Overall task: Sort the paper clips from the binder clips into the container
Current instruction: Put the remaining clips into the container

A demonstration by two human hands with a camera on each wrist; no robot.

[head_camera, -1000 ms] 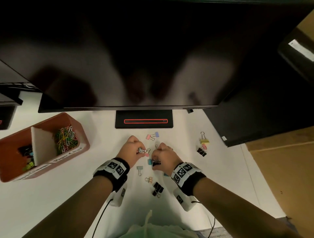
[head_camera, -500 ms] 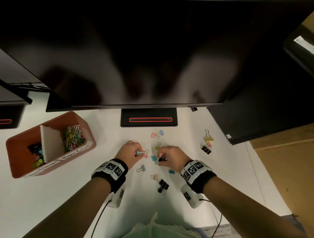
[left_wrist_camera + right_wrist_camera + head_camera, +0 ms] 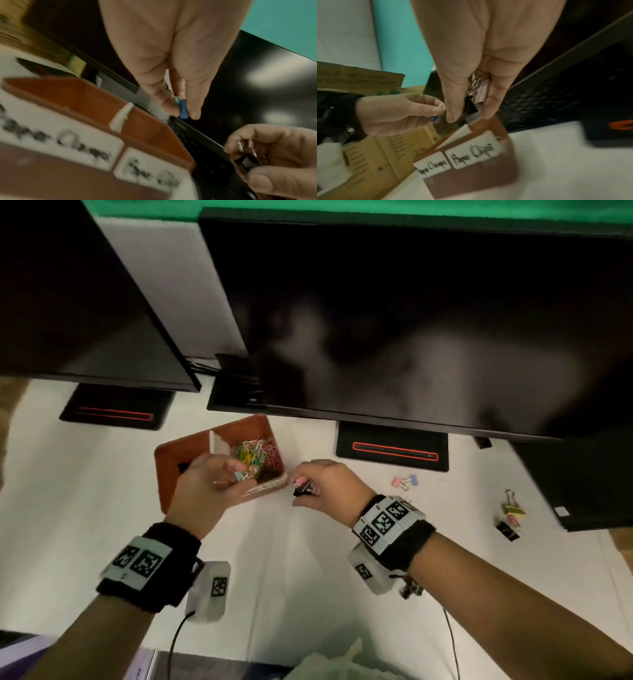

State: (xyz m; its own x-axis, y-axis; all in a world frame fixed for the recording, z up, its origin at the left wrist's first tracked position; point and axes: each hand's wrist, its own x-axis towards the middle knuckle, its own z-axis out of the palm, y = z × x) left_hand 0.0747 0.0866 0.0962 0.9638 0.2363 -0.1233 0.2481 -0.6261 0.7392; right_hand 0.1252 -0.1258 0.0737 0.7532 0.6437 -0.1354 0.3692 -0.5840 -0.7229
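A brown two-compartment container (image 3: 185,451) stands on the white table; its right compartment holds a heap of coloured paper clips (image 3: 257,455). My left hand (image 3: 239,475) hovers over the container's front edge and pinches a blue binder clip (image 3: 183,109) between thumb and finger. Just right of the container, my right hand (image 3: 303,489) grips a black binder clip (image 3: 471,106) together with a pink one (image 3: 298,481). Labels on the container's front (image 3: 471,153) read "Paper Clamps" and "Paper Clips". The left compartment is mostly hidden by my left hand.
More binder clips lie on the table: a pink and blue pair (image 3: 406,481) and a yellow, pink and black group (image 3: 512,518) at the right. Dark monitors overhang the back of the table, with their stands (image 3: 394,451) behind the container.
Both hands left the clip pile in the middle of the table and moved left to the container, each carrying binder clips. The view turned left with them.
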